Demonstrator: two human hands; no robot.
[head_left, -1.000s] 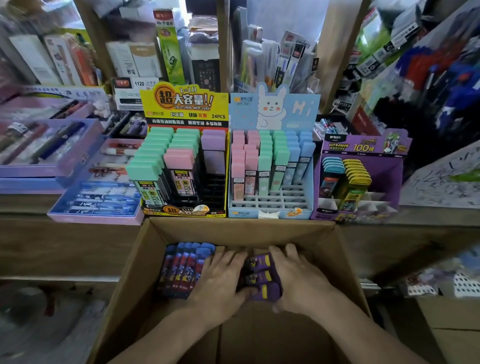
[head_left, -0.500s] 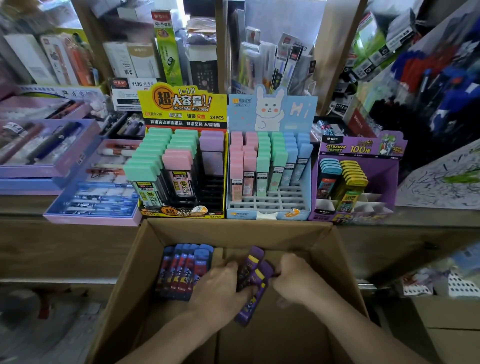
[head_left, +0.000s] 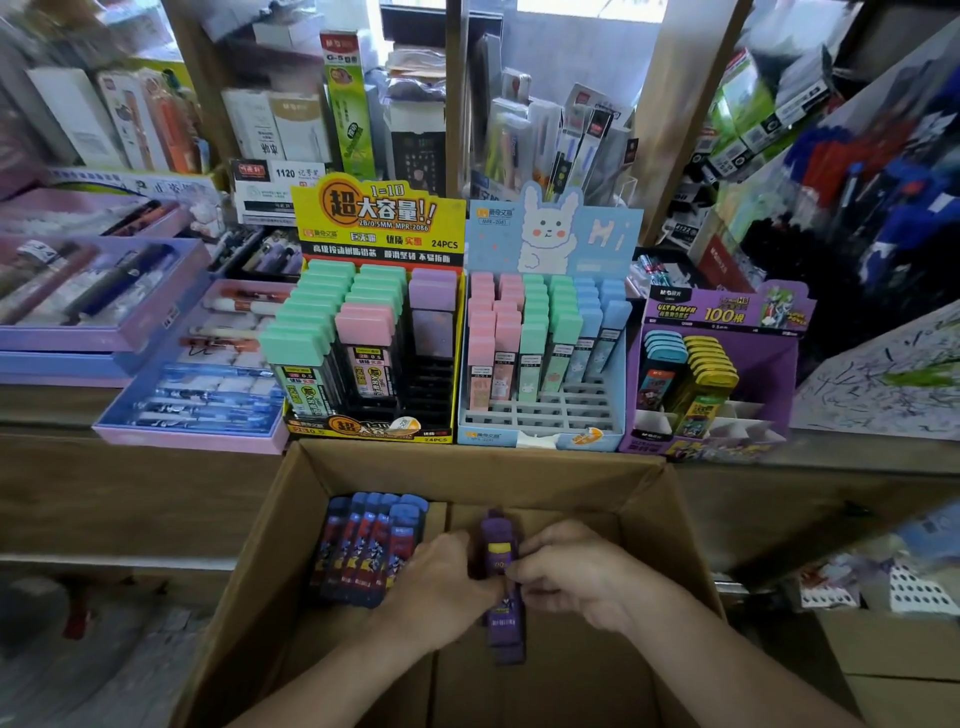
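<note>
Both hands are low inside the box (head_left: 291, 525). The purple cases (head_left: 497, 543) form a small bundle that points lengthwise away from the person and is squeezed between the hands.

- Left hand (head_left: 441, 590): on the bundle's left side, fingers curled in, gripping.
- Right hand (head_left: 579, 577): on the right side, fingers bent over the bundle, pinching it near mid-length.
- Bundle: the far end sticks out past the fingers and the near end shows below the thumbs, over the box floor. The number of cases can't be told.
- Blue cases (head_left: 369, 545): packed in a row in the box, just left of the left hand. Whether they touch it can't be told.
- Shelf (head_left: 841, 457) behind the box: yellow display (head_left: 379, 218), bunny display (head_left: 550, 234) and purple display (head_left: 727, 312), side by side.
</note>
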